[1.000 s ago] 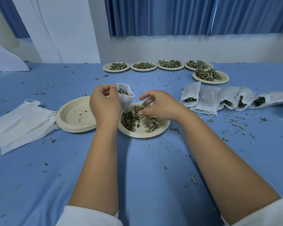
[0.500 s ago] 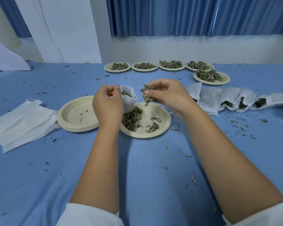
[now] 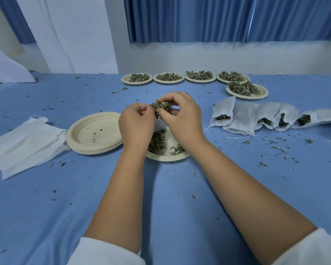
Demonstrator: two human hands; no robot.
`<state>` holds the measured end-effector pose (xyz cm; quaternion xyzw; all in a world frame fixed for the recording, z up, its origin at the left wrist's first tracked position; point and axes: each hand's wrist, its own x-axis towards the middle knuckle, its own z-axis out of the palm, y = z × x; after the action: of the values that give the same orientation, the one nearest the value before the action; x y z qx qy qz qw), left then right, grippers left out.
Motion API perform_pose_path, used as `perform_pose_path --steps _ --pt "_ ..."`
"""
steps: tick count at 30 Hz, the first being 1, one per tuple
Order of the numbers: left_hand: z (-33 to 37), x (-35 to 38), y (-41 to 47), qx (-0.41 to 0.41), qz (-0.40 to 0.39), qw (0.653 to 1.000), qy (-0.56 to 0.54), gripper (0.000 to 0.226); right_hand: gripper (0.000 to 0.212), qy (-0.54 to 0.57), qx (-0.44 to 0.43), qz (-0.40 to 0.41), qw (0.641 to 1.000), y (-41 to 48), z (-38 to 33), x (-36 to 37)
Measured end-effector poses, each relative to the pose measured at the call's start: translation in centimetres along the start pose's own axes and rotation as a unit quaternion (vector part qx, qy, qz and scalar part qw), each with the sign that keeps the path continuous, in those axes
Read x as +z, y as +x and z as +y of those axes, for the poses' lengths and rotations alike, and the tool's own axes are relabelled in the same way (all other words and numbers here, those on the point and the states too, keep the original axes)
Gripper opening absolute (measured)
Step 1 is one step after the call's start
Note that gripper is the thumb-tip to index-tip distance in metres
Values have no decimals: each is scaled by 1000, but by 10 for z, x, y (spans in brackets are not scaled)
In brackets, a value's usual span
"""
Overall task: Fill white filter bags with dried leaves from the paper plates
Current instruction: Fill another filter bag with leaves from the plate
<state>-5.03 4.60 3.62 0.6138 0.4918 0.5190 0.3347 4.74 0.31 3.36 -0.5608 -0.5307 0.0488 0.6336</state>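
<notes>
Pinching a clump of dried leaves (image 3: 161, 105) between thumb and fingertips, your right hand (image 3: 182, 119) holds it at the far side of your knuckles, raised above the table (image 3: 170, 197). The clump touches the fingertips of your left hand (image 3: 137, 124), which sits just to the left with its fingers curled in. From under that left hand a strip of white fabric shows between your two wrists: that is the filter bag (image 3: 159, 124), and it appears you grip it by its upper edge, though the back of the hand hides the grip itself.

The coming move turns on this: the clump lies just above and slightly to the far side of the visible fabric, so the bag is below and a touch nearer than the leaves. The bag's mouth is hidden. Judging by the visible strip, its long axis runs roughly up and down, mouth upward toward the clump and its lower end hanging toward the paper plate (image 3: 166, 158). Your right hand is the one carrying the load; your left only steadies.

Directly beneath both hands, the plate holds more loose leaves (image 3: 157, 140), mostly on its left half. Left of it stands a stack of empty plates (image 3: 94, 131), with flat empty bags (image 3: 21, 144) beyond. To the right lie filled bags (image 3: 245, 119), and far off, a row of full plates (image 3: 199, 76).
</notes>
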Motion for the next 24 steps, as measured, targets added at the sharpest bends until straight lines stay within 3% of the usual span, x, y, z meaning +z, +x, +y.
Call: perform_pose_path --steps 8,16,21,24 --pt "0 -1 2 -28 -4 999 -40 22 30 -60 14 -90 994 5 9 -6" --pt "-3 3 2 -10 -45 999 -25 22 18 -165 39 -146 975 10 11 -13" --pt "-3 1 3 -17 -45 998 -27 20 16 -111 64 -203 971 10 6 -19" --pt "-1 1 1 -19 -53 998 -35 19 36 -83 78 -198 973 11 5 -18"
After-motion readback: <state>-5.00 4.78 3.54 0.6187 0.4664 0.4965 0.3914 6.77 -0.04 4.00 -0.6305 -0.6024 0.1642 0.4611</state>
